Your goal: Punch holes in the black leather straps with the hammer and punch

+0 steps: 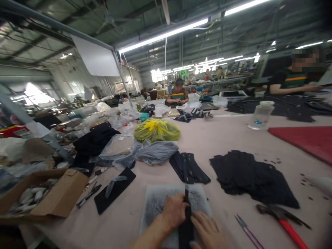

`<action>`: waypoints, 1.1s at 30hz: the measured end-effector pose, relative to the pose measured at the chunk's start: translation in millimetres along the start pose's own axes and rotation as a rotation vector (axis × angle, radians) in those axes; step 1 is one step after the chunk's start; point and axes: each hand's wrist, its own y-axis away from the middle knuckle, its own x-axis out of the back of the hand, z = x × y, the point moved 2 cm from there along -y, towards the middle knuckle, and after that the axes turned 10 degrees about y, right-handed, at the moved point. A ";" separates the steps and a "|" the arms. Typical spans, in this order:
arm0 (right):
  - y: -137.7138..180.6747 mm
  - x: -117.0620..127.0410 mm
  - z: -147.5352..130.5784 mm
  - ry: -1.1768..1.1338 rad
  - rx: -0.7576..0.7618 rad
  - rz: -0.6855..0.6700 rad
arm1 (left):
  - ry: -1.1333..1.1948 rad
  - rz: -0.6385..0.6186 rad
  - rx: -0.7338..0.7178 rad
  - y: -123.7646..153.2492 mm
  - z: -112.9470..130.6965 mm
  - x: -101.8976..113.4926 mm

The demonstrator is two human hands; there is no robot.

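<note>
A long black strip (185, 231), which looks like fabric or leather, lies lengthwise on a pale, dark-scuffed board (153, 200) in front of me. My left hand (174, 210) is closed, its curled fingers gripping the strip's left edge near the upper part. My right hand (209, 230) rests along the other side, fingers stretched out and fairly flat, with the fingertips touching the strip's edge. Beyond the board is a small stack of black strips with slits (190, 167). To the right lies a pile of black cut pieces (251, 176).
At right are a red-handled hammer (285, 221), a pair of thin pointed tools (247, 230), a clear jar (260, 116) and a red sheet (303, 140). A cardboard box (59, 193), black panel (114, 190) and yellow bag (157, 130) occupy the left. Two people (177, 95) work farther off.
</note>
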 end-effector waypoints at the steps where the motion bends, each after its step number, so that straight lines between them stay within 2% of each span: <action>1: -0.8 -10.2 -13.7 0.063 0.037 -0.051 | 0.000 0.000 0.007 -0.7 -0.4 -0.8; 3: -0.7 -19.9 -34.7 0.126 0.035 -0.081 | 0.032 0.020 0.028 -3.7 -4.1 -2.3; 5: 1.3 -17.1 -45.5 0.135 0.012 -0.100 | 0.113 0.105 0.082 -8.4 -10.7 -0.7; 8: 4.2 -3.4 -47.3 0.102 -0.015 -0.156 | 0.255 0.313 0.159 -14.9 -20.4 9.5; 10: 4.7 3.6 -45.1 0.086 -0.019 -0.187 | 0.319 0.365 0.160 -14.7 -23.3 16.7; 13: 4.5 7.4 -44.5 0.072 0.007 -0.253 | 0.365 0.326 0.115 -3.2 -22.7 19.7; 18: 6.2 9.1 -50.2 0.098 0.063 -0.356 | 0.394 0.272 0.085 26.5 -19.9 5.2; 22: -4.0 13.2 -46.8 0.139 0.111 -0.303 | 0.409 0.295 0.090 32.5 -17.8 1.0; 26: -34.1 16.4 -30.4 0.153 0.131 -0.218 | 0.406 0.333 0.131 30.0 -16.7 6.9; 30: -55.3 15.8 -15.4 0.121 0.168 -0.168 | 0.420 0.276 0.086 32.5 -17.1 6.6; 33: -50.4 13.1 -11.0 0.123 0.115 -0.124 | 0.425 0.230 0.041 37.6 -18.3 2.2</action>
